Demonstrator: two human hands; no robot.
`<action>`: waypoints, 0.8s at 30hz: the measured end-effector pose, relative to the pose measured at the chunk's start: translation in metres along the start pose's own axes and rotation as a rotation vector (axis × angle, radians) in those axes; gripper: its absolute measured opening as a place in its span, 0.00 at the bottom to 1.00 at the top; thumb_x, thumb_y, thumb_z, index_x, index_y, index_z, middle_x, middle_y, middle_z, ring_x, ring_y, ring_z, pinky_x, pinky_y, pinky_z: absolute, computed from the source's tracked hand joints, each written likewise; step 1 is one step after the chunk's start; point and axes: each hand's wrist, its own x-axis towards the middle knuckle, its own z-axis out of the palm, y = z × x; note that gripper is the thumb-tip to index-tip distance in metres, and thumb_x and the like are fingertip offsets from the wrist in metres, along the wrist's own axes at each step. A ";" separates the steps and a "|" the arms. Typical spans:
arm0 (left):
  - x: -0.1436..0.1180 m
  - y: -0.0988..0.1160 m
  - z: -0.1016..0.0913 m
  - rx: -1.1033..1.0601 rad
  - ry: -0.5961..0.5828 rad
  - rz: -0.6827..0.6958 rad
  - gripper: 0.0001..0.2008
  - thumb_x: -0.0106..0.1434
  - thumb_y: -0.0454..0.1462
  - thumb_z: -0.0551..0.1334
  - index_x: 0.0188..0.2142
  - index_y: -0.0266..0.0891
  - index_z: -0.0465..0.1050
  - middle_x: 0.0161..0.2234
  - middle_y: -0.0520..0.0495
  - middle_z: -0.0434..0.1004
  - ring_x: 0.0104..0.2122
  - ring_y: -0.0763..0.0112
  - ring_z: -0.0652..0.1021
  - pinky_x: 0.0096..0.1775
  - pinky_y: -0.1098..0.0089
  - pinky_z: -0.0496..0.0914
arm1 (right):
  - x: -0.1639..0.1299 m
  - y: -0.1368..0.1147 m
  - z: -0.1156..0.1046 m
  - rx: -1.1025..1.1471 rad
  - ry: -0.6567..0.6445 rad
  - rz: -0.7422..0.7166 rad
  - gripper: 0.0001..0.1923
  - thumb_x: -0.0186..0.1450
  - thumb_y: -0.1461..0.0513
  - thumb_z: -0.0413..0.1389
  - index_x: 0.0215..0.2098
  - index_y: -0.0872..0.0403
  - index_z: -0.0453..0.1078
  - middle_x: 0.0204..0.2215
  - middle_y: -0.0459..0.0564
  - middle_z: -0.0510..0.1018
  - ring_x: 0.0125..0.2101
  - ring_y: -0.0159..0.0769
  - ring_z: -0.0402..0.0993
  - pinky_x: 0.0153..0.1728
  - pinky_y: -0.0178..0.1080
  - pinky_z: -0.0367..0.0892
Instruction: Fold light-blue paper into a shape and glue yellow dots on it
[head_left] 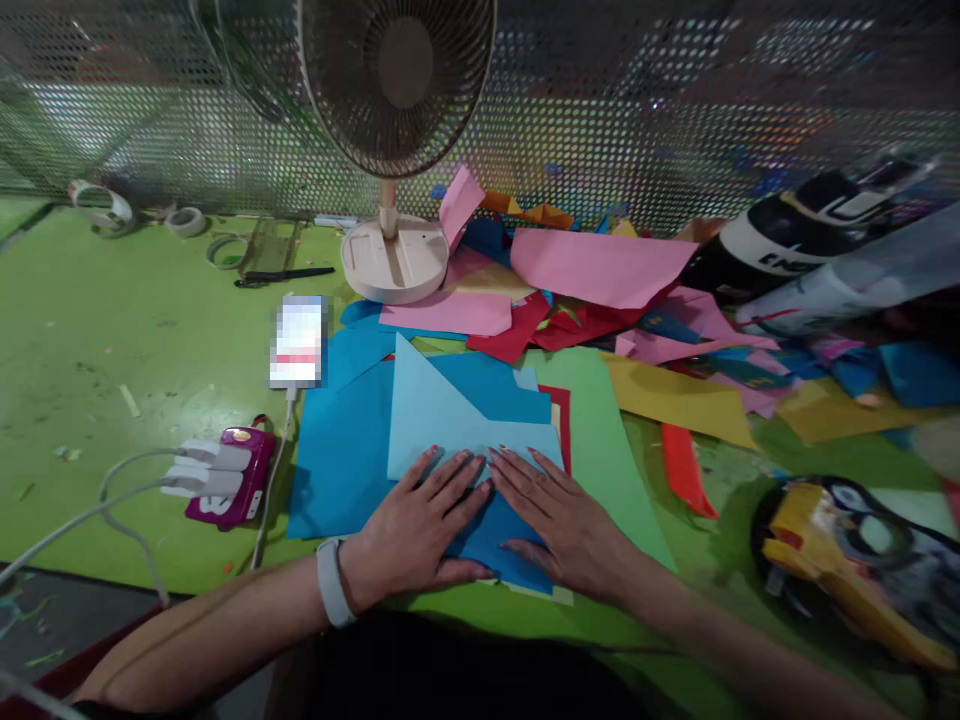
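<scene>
A folded light blue sheet of paper (442, 412) lies before me on top of darker blue paper (341, 470). Flat on the lower edge of the light blue sheet rests my left hand (420, 520), its fingers stretched out and a grey band on the wrist. Beside it, fingertips almost meeting, my right hand (551, 515) also lies flat with its fingers extended. Both palms cover part of the blue paper, so the edge beneath them is hidden. Light green paper (600, 440) and a strip of red paper show to the right of the stack.
A fan (396, 260) stands at the back against a perforated metal screen. Paper scraps, including a pink piece (600, 265), spread rightward toward a black bottle (787, 235). On the left are a phone (298, 340), a purple power adapter (232, 475) with cables, and tape rolls (184, 220).
</scene>
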 end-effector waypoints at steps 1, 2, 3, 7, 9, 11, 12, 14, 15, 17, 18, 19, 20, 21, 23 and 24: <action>0.000 0.000 0.000 0.010 0.000 -0.006 0.43 0.65 0.60 0.41 0.69 0.33 0.43 0.68 0.36 0.48 0.68 0.54 0.48 0.66 0.50 0.38 | 0.000 0.000 0.000 -0.014 -0.001 0.001 0.39 0.70 0.49 0.47 0.69 0.64 0.42 0.65 0.62 0.57 0.66 0.50 0.49 0.61 0.56 0.54; 0.000 0.000 0.000 0.019 0.000 -0.013 0.43 0.65 0.61 0.41 0.69 0.33 0.43 0.69 0.36 0.47 0.68 0.53 0.47 0.65 0.49 0.38 | 0.000 0.000 -0.001 -0.028 -0.001 0.003 0.39 0.70 0.49 0.48 0.69 0.64 0.43 0.65 0.62 0.57 0.66 0.51 0.47 0.62 0.56 0.53; -0.001 0.000 0.000 0.025 0.001 -0.020 0.43 0.65 0.61 0.41 0.69 0.33 0.43 0.69 0.37 0.47 0.68 0.53 0.47 0.65 0.49 0.37 | 0.000 0.000 -0.001 -0.039 0.000 0.004 0.39 0.70 0.49 0.48 0.69 0.64 0.43 0.66 0.62 0.56 0.67 0.51 0.46 0.62 0.56 0.51; -0.001 0.000 0.001 0.029 0.012 -0.036 0.44 0.65 0.61 0.41 0.69 0.35 0.42 0.69 0.39 0.46 0.68 0.53 0.45 0.65 0.48 0.36 | 0.001 0.000 -0.001 -0.046 0.000 0.005 0.40 0.70 0.48 0.47 0.69 0.63 0.42 0.66 0.60 0.56 0.67 0.50 0.45 0.63 0.55 0.48; -0.002 0.000 0.002 0.030 0.013 -0.045 0.44 0.64 0.62 0.41 0.69 0.35 0.42 0.69 0.39 0.44 0.68 0.52 0.45 0.65 0.48 0.36 | 0.001 0.000 -0.001 -0.041 -0.009 0.010 0.40 0.70 0.47 0.47 0.70 0.62 0.41 0.66 0.60 0.56 0.67 0.49 0.45 0.63 0.55 0.48; -0.002 0.001 0.003 0.031 0.015 -0.055 0.44 0.64 0.62 0.42 0.69 0.35 0.41 0.70 0.39 0.43 0.68 0.52 0.45 0.65 0.47 0.36 | 0.002 0.001 -0.001 -0.034 -0.015 0.016 0.41 0.70 0.47 0.47 0.70 0.62 0.40 0.66 0.60 0.55 0.67 0.49 0.45 0.63 0.55 0.49; -0.002 0.001 0.003 0.031 0.016 -0.058 0.44 0.64 0.62 0.42 0.69 0.35 0.41 0.70 0.39 0.43 0.68 0.52 0.45 0.65 0.47 0.36 | 0.002 0.001 -0.001 -0.029 -0.018 0.018 0.41 0.69 0.46 0.47 0.70 0.62 0.39 0.66 0.60 0.55 0.67 0.49 0.44 0.63 0.55 0.49; -0.002 0.001 0.003 0.033 0.017 -0.063 0.44 0.64 0.62 0.42 0.69 0.35 0.41 0.70 0.39 0.43 0.68 0.51 0.45 0.65 0.47 0.36 | 0.003 0.001 -0.001 -0.018 -0.029 0.022 0.43 0.69 0.45 0.46 0.70 0.61 0.37 0.66 0.60 0.54 0.67 0.50 0.44 0.62 0.56 0.49; -0.002 0.002 0.003 0.035 0.017 -0.068 0.44 0.64 0.62 0.42 0.69 0.35 0.41 0.70 0.39 0.43 0.68 0.51 0.45 0.65 0.47 0.36 | 0.003 0.001 -0.001 -0.013 -0.035 0.024 0.43 0.69 0.44 0.46 0.70 0.61 0.37 0.67 0.60 0.54 0.67 0.50 0.43 0.62 0.56 0.49; -0.002 0.002 0.002 0.039 0.012 -0.077 0.45 0.64 0.62 0.42 0.69 0.33 0.40 0.70 0.39 0.43 0.68 0.52 0.44 0.65 0.48 0.35 | 0.004 0.001 -0.001 -0.009 -0.048 0.028 0.44 0.68 0.43 0.45 0.70 0.61 0.36 0.67 0.60 0.52 0.68 0.50 0.42 0.62 0.56 0.48; -0.003 0.002 0.002 0.041 0.011 -0.080 0.45 0.64 0.62 0.42 0.69 0.33 0.40 0.70 0.39 0.43 0.68 0.52 0.43 0.65 0.48 0.34 | 0.004 0.001 -0.001 -0.010 -0.053 0.027 0.45 0.68 0.43 0.45 0.70 0.61 0.36 0.67 0.60 0.52 0.68 0.51 0.41 0.63 0.56 0.48; -0.003 0.002 0.001 0.042 0.009 -0.082 0.45 0.64 0.62 0.41 0.69 0.32 0.40 0.70 0.39 0.43 0.68 0.52 0.43 0.65 0.49 0.34 | 0.004 0.001 -0.001 -0.014 -0.057 0.027 0.45 0.68 0.43 0.45 0.70 0.62 0.36 0.67 0.60 0.51 0.68 0.51 0.41 0.63 0.56 0.47; -0.003 0.002 0.001 0.044 0.008 -0.083 0.45 0.64 0.62 0.41 0.69 0.32 0.40 0.70 0.39 0.42 0.68 0.52 0.43 0.65 0.49 0.33 | 0.005 0.001 -0.001 -0.018 -0.062 0.025 0.45 0.68 0.43 0.45 0.70 0.62 0.36 0.68 0.60 0.51 0.68 0.51 0.40 0.63 0.56 0.46; -0.003 0.003 0.001 0.046 0.008 -0.083 0.45 0.65 0.62 0.41 0.69 0.32 0.39 0.70 0.39 0.42 0.68 0.53 0.43 0.65 0.49 0.33 | 0.005 0.001 -0.002 -0.023 -0.065 0.022 0.45 0.68 0.42 0.45 0.70 0.62 0.36 0.68 0.60 0.50 0.68 0.51 0.40 0.63 0.56 0.45; -0.003 0.003 0.001 0.049 0.007 -0.084 0.45 0.65 0.61 0.41 0.69 0.32 0.39 0.70 0.39 0.42 0.68 0.52 0.43 0.65 0.49 0.33 | 0.005 0.001 -0.002 -0.031 -0.070 0.019 0.46 0.68 0.42 0.45 0.70 0.61 0.35 0.68 0.59 0.49 0.68 0.51 0.39 0.63 0.55 0.44; -0.003 0.003 0.001 0.050 0.007 -0.085 0.45 0.65 0.62 0.41 0.69 0.32 0.39 0.70 0.39 0.42 0.68 0.52 0.43 0.65 0.49 0.33 | 0.005 0.001 -0.002 -0.032 -0.072 0.020 0.46 0.68 0.42 0.44 0.70 0.61 0.35 0.68 0.59 0.49 0.68 0.51 0.38 0.63 0.55 0.44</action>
